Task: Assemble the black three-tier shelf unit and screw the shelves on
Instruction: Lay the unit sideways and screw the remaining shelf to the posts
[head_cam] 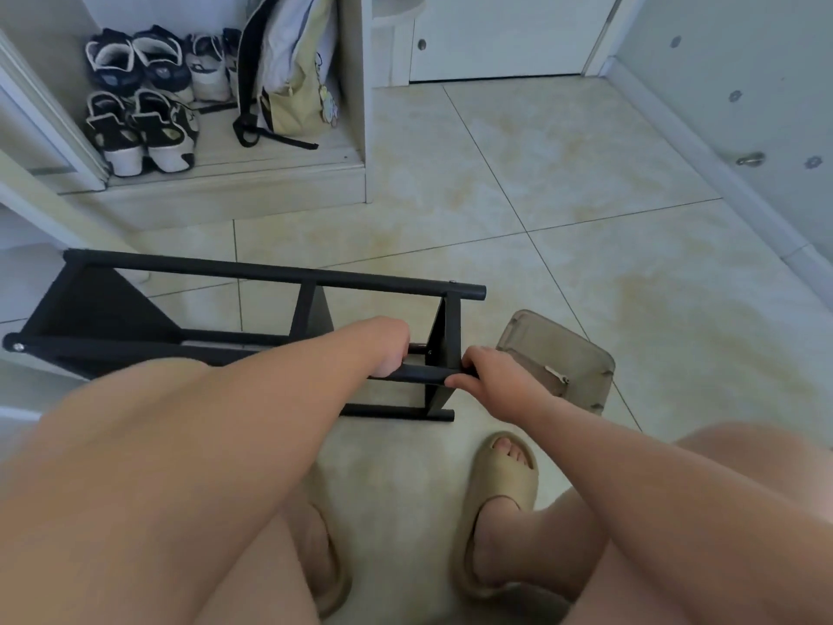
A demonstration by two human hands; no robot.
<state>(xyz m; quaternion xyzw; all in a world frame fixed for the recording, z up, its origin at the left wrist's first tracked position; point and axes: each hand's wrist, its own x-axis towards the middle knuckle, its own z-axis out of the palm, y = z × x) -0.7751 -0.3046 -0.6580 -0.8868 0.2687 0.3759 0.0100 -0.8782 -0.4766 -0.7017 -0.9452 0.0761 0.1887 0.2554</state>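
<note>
The black three-tier shelf unit [252, 275] lies on its side on the tiled floor, its round poles running left to right and its triangular shelves standing on edge. My left hand [391, 351] grips the near pole just left of the rightmost shelf. My right hand [489, 376] grips the same pole at its right end, thumb and fingers curled round it. No screws or tools show clearly in either hand.
A beige lidded box [568, 354] sits on the floor right behind my right hand. My feet in beige slippers [500, 484] stand below the unit. Shoes [144, 110] and a bag [293, 69] fill a low cabinet at the back left. A white door [505, 33] is beyond.
</note>
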